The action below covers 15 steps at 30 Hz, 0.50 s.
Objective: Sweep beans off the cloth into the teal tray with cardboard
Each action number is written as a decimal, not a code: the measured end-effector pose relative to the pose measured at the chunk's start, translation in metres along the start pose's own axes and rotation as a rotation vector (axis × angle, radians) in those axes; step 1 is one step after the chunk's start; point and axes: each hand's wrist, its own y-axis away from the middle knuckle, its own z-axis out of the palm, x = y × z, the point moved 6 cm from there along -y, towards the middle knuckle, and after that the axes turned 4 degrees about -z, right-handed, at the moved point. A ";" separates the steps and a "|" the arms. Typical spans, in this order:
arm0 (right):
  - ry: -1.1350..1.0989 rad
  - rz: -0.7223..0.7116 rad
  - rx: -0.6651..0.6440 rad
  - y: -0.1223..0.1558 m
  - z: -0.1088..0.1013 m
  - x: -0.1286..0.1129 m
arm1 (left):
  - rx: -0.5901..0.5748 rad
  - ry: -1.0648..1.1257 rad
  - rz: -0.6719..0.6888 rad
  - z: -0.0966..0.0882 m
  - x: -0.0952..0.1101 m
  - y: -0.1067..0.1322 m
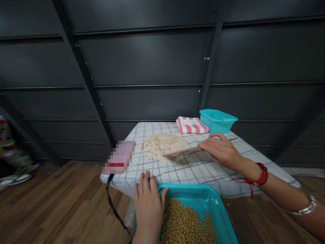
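My right hand [223, 152] grips a flat strip of brown cardboard [186, 151], fingers on top. The strip's far end rests low at the near right side of a round whitish patch [165, 144] with yellowish beans scattered over it; I cannot tell what the white material is. My left hand [149, 203] is on the left rim of a turquoise tub [215, 200], thumb over the inner edge and fingers along the outside. Many soybeans [186, 223] lie in this tub, which sits at the table's near edge and runs out of view at the bottom.
A checked white cloth [142, 166] covers the table. At its back stand a folded pink-and-white striped towel [191, 125] and a second turquoise tub [218, 120]. A blurred pink item [120, 157] with a black strap [111, 200] lies at the left. Dark panels rise behind.
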 end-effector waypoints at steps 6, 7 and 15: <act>-0.003 -0.005 0.037 0.008 -0.015 -0.002 | 0.001 0.008 -0.004 -0.001 0.001 -0.001; -0.001 0.002 0.044 0.009 -0.015 -0.001 | 0.000 0.008 -0.002 -0.001 0.001 -0.002; 0.006 -0.006 0.033 0.010 -0.014 -0.003 | -0.008 -0.002 0.005 -0.002 0.002 -0.002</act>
